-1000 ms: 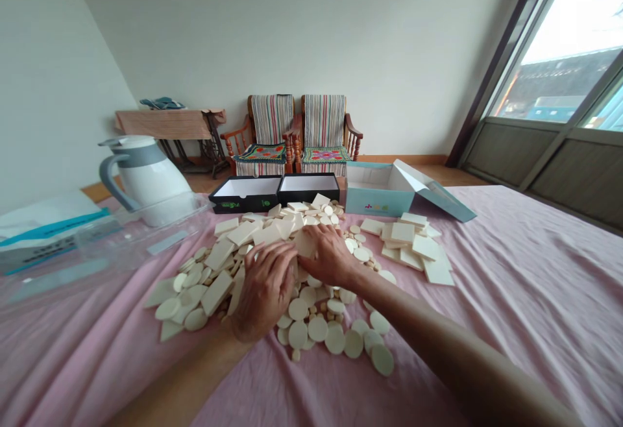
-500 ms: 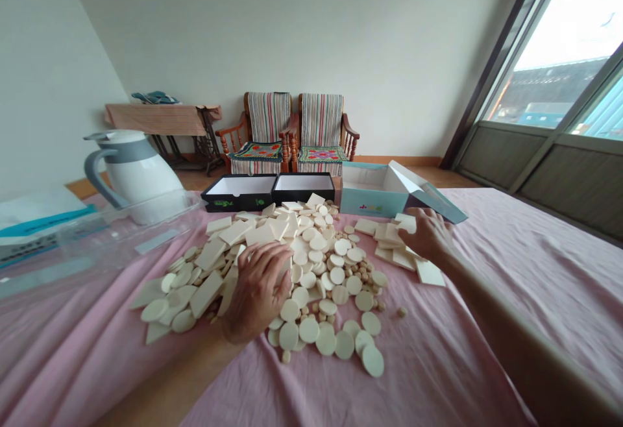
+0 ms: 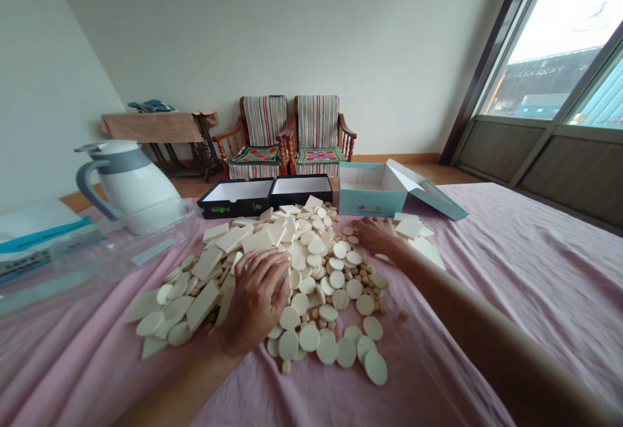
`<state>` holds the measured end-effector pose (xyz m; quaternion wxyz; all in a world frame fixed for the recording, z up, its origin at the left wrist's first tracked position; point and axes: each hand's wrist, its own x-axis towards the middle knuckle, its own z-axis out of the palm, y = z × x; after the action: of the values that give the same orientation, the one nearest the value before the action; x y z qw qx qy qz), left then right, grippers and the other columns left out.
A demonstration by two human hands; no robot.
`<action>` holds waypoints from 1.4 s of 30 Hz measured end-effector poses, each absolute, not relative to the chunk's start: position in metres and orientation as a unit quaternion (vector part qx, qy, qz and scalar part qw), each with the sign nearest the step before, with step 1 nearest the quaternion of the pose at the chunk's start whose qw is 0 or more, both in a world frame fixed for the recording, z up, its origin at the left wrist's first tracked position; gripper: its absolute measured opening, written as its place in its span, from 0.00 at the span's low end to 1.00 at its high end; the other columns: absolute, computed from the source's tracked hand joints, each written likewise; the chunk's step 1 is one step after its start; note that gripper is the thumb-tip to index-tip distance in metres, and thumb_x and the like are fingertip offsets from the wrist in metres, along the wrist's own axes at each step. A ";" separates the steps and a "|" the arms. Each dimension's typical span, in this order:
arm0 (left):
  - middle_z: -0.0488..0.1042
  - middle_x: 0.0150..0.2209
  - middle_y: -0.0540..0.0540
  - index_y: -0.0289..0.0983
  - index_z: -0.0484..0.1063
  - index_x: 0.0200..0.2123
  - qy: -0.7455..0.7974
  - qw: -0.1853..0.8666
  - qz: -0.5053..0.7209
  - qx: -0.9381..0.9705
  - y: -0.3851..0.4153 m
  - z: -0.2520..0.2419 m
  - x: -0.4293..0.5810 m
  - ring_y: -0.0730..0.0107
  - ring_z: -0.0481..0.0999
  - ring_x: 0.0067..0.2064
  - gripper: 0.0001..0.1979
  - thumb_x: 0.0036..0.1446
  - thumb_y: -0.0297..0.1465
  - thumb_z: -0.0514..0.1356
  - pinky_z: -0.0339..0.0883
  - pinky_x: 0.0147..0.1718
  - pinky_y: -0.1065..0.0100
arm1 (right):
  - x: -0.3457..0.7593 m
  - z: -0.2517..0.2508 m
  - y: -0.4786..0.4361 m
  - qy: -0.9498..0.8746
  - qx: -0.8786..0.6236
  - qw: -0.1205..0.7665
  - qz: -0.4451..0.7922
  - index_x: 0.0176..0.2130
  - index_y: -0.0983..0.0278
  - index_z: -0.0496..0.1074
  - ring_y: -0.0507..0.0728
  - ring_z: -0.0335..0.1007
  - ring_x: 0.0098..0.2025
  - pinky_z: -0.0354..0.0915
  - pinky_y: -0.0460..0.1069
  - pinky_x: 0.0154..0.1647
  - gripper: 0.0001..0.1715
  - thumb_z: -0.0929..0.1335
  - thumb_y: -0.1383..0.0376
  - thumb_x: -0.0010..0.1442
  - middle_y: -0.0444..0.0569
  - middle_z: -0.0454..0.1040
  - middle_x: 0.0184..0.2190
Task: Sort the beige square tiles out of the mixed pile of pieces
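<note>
A loose heap of cream flat tiles covers the middle of the pink cloth (image 3: 438, 355). Square and rectangular tiles (image 3: 219, 261) lie mostly on the left, and round discs (image 3: 311, 336) mostly on the right. Small round beads (image 3: 365, 271) are scattered among the discs. My left hand (image 3: 257, 300) rests curved on the heap, between squares and discs, with nothing visibly held. My right hand (image 3: 377, 233) lies flat at the heap's far right edge, touching tiles and next to a small group of square tiles (image 3: 413, 235).
Behind the heap stand two open black box trays (image 3: 236, 198) (image 3: 300, 190) and an open pale blue box (image 3: 370, 196). On the left are a clear plastic container (image 3: 121, 248) and a white jug (image 3: 131, 187). Two striped chairs (image 3: 287, 135) stand beyond.
My right hand has swept from the middle of the heap out to the square tiles, then back left to the heap's edge. My left hand has stayed nearly still.
</note>
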<state>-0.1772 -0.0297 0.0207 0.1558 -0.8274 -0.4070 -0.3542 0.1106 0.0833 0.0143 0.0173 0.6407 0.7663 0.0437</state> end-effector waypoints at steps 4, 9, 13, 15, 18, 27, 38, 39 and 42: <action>0.75 0.47 0.45 0.39 0.70 0.43 -0.407 0.153 -0.352 -0.829 -0.029 0.020 -0.178 0.59 0.71 0.52 0.10 0.58 0.25 0.54 0.54 0.56 0.51 | 0.124 0.015 0.068 0.768 0.638 0.017 0.060 0.50 0.62 0.68 0.64 0.64 0.51 0.53 0.59 0.49 0.20 0.58 0.59 0.64 0.59 0.70 0.47; 0.75 0.47 0.45 0.40 0.71 0.43 -0.406 0.153 -0.351 -0.829 -0.029 0.020 -0.178 0.59 0.71 0.53 0.10 0.58 0.25 0.54 0.54 0.56 0.51 | 0.152 0.019 0.052 0.762 0.640 0.010 0.097 0.47 0.66 0.69 0.63 0.66 0.47 0.53 0.56 0.48 0.18 0.60 0.61 0.61 0.60 0.71 0.43; 0.76 0.46 0.45 0.40 0.71 0.43 -0.408 0.154 -0.353 -0.828 -0.030 0.020 -0.178 0.59 0.70 0.53 0.10 0.59 0.26 0.54 0.54 0.56 0.50 | 0.180 0.023 0.046 0.747 0.658 0.016 0.097 0.46 0.65 0.69 0.63 0.65 0.47 0.53 0.56 0.47 0.17 0.60 0.62 0.60 0.58 0.71 0.44; 0.76 0.47 0.45 0.40 0.71 0.43 -0.407 0.154 -0.352 -0.829 -0.030 0.019 -0.178 0.59 0.70 0.53 0.10 0.59 0.26 0.54 0.53 0.56 0.50 | 0.192 0.024 0.046 0.735 0.671 0.021 0.091 0.47 0.64 0.69 0.63 0.65 0.47 0.52 0.57 0.47 0.18 0.60 0.61 0.60 0.57 0.72 0.44; 0.75 0.47 0.45 0.40 0.70 0.43 -0.407 0.155 -0.350 -0.829 -0.029 0.018 -0.179 0.59 0.70 0.53 0.10 0.59 0.26 0.54 0.53 0.56 0.50 | 0.200 0.026 0.049 0.707 0.701 0.016 0.092 0.49 0.64 0.69 0.64 0.65 0.48 0.52 0.58 0.48 0.20 0.61 0.60 0.60 0.58 0.71 0.45; 0.77 0.45 0.46 0.40 0.71 0.43 -0.414 0.140 -0.350 -0.829 -0.030 0.019 -0.177 0.62 0.73 0.49 0.11 0.59 0.26 0.53 0.51 0.57 0.50 | 0.117 0.032 0.083 0.794 0.587 -0.156 -0.009 0.50 0.69 0.69 0.57 0.69 0.46 0.59 0.48 0.46 0.20 0.63 0.66 0.60 0.56 0.73 0.44; 0.76 0.45 0.46 0.40 0.72 0.44 -0.428 0.107 -0.357 -0.823 -0.034 0.021 -0.177 0.62 0.73 0.50 0.12 0.60 0.26 0.53 0.48 0.58 0.50 | 0.015 0.035 0.177 0.728 0.654 -0.201 -0.050 0.44 0.69 0.73 0.61 0.72 0.46 0.62 0.49 0.42 0.17 0.60 0.71 0.59 0.62 0.76 0.42; 0.76 0.45 0.46 0.40 0.71 0.45 -0.429 0.106 -0.356 -0.824 -0.035 0.021 -0.177 0.62 0.73 0.50 0.12 0.60 0.26 0.53 0.48 0.58 0.50 | 0.012 0.033 0.180 0.716 0.666 -0.204 -0.055 0.43 0.69 0.73 0.61 0.72 0.44 0.62 0.49 0.40 0.16 0.61 0.71 0.58 0.62 0.76 0.41; 0.76 0.45 0.46 0.40 0.71 0.45 -0.428 0.103 -0.353 -0.826 -0.035 0.021 -0.177 0.62 0.72 0.50 0.12 0.59 0.26 0.53 0.48 0.58 0.50 | 0.005 0.029 0.183 0.694 0.681 -0.224 -0.062 0.41 0.67 0.74 0.61 0.73 0.41 0.62 0.49 0.36 0.14 0.63 0.69 0.55 0.60 0.76 0.40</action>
<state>-0.1773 -0.0353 0.0213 0.1033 -0.8256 -0.4279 -0.3529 0.0048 0.1828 0.0291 -0.2241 0.6812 0.6941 -0.0624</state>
